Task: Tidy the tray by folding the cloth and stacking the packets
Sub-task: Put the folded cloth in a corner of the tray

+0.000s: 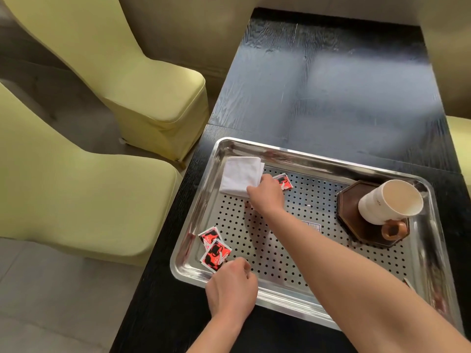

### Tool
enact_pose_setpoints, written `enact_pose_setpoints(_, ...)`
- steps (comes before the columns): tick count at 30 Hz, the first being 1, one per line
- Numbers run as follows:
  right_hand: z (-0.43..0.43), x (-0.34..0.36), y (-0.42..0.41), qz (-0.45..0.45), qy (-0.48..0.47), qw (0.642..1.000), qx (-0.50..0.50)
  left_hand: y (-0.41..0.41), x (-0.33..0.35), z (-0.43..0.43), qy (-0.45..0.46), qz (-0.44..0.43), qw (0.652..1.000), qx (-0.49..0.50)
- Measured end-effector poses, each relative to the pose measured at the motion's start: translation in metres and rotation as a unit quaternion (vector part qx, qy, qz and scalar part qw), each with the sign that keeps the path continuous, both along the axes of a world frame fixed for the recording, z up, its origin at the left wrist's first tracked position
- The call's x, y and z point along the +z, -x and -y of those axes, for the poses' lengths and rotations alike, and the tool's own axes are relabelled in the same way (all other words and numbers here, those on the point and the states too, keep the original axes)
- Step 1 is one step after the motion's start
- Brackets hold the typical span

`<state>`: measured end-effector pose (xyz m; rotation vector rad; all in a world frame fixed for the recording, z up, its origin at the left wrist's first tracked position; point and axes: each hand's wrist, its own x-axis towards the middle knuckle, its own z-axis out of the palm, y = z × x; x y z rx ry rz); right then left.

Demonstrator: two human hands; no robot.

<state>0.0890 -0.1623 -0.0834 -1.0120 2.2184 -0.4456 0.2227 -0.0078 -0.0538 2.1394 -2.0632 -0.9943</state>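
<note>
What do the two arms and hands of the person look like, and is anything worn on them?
Both forearms are bare: no sleeve reaches into the picture. The left hand and the right hand carry no glove, and no watch, bracelet or ring can be seen on the sides that show. The right arm shows from the wrist to the picture's lower right corner; the left arm shows for a shorter stretch.

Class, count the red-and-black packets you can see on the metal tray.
3. Two overlap at the tray's near-left corner: one and another by the left hand. A third peeks from behind the right hand. More may be hidden.
</note>
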Motion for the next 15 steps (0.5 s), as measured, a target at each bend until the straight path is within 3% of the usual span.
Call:
enact_pose_setpoints(2,-0.011,0.0,-0.001,0.005,0.025,1.0,-0.017,0.001,0.001,-0.001,0.001,0.001,1.0,0.0)
enact_pose_setpoints(9,-0.06,-0.004,0.004,0.158,0.033,0.984,-0.074,-0.001,0.003,-0.008,-0.002,-0.011,1.0,-0.007)
enact_pose_setpoints(15,-0.108,-0.002,0.022,0.161,0.027,0.986,-0.039,-0.005,0.004,-0.013,-0.006,-0.047,0.999,-0.023)
